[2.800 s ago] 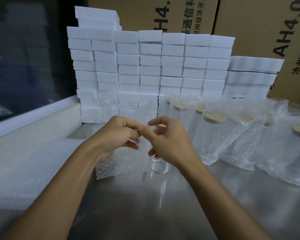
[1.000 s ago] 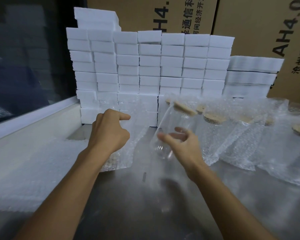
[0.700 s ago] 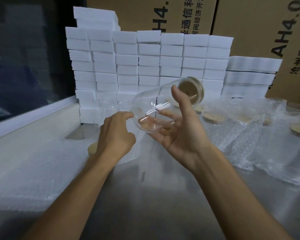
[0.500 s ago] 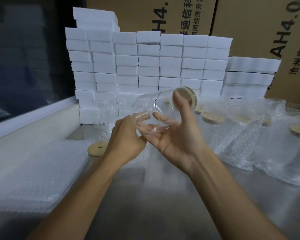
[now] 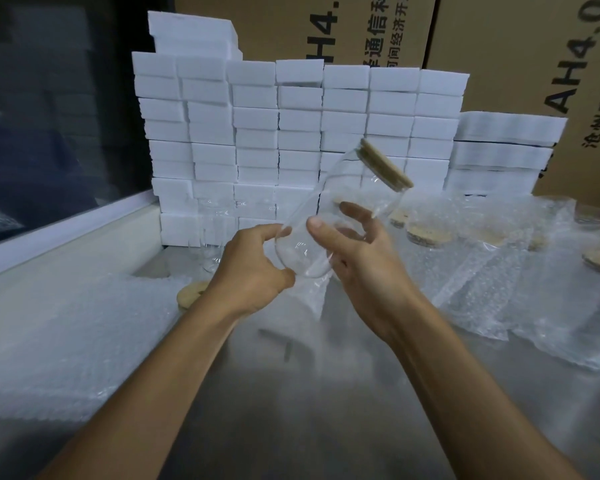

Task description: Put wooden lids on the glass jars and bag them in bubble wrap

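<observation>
Above the steel table [image 5: 326, 393], mid-frame, I hold the lidded glass jar [image 5: 329, 220] in the air, tilted, long axis running 7-to-1 o'clock, wooden lid [image 5: 385, 168] at the 1 o'clock end. My right hand [image 5: 357, 258] is curled round the jar's middle, thumb on the near side. My left hand [image 5: 253, 268] pinches the bubble wrap bag [image 5: 312, 296] right at the jar's base, at 7 o'clock. Base points at the bag mouth, so I judge insertion goes base first. Left hand is nearer the base.
</observation>
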{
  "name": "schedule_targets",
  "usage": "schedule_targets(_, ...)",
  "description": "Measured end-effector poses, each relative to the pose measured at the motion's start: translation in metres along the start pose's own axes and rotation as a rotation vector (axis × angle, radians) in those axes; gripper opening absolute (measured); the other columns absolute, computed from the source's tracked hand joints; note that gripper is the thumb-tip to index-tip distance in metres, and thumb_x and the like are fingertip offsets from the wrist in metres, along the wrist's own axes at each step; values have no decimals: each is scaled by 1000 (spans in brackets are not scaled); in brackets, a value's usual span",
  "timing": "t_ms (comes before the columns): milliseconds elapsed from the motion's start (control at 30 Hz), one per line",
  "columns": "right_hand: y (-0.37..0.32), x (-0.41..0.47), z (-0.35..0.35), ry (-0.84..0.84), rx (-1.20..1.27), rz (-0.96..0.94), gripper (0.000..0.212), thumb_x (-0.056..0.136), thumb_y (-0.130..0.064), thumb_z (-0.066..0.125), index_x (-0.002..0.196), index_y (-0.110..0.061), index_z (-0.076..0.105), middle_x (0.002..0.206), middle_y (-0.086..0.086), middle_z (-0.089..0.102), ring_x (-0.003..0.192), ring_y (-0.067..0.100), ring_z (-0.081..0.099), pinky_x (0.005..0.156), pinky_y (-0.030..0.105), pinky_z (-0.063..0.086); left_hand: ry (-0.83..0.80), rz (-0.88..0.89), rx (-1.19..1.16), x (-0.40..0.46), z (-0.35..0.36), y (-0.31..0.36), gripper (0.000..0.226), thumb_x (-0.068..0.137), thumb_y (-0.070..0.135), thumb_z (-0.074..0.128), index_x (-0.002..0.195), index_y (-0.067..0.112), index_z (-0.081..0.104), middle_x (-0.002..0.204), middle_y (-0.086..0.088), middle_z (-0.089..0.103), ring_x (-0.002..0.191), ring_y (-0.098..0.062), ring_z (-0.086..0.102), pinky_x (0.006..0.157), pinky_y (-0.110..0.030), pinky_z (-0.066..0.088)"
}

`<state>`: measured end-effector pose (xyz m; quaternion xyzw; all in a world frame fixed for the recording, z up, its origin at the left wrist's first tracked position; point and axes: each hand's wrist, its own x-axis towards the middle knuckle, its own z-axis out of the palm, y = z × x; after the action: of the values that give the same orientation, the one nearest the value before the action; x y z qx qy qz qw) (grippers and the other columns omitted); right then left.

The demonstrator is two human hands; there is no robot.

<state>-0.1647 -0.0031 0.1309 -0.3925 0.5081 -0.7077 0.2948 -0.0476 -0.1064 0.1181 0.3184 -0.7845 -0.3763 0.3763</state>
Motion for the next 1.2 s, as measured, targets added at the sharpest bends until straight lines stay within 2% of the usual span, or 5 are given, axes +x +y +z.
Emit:
schedule_targets(233,13,4,-5,-141,-156,-123,64,78,-5,85,117,-41,48,90,-31,71,88,-19,64,68,6,52,0,5,88,1,3,-3,79,69,1,77,139,27,50,130,0,58,108,-26,62,85,-32,53)
schedule_targets(433,23,3,-1,-76,-272,0,80,73,-16,91,136,-34,45,139,-11,52,139,11,39,93,21,43,-71,-41,76,1,7,-3,82,68,0,76,141,25,48,131,-8,58,113,-27,61,85,-27,50)
schedule_targets(600,10,-3,2,-197,-166,129,123,47,-84,78,153,-38,35,161,-7,34,150,15,28,121,44,23,-98,-99,75,2,6,-4,81,68,1,78,140,26,50,141,1,49,117,-22,57,83,-25,45)
schedule_targets(767,2,-5,4,-236,-86,117,17,70,-77,61,74,-63,70,126,-25,50,145,8,26,125,47,14,-103,-129,60,1,6,-3,79,67,1,76,138,26,52,133,3,51,92,-14,65,58,-14,42)
schedule_targets(1200,16,9,-3,-76,-191,151,17,91,-48,62,97,-35,70,116,-7,68,114,10,59,102,35,41,-72,-133,62,-3,4,9,73,66,5,76,134,20,55,121,-11,64,110,-28,63,58,-18,38)
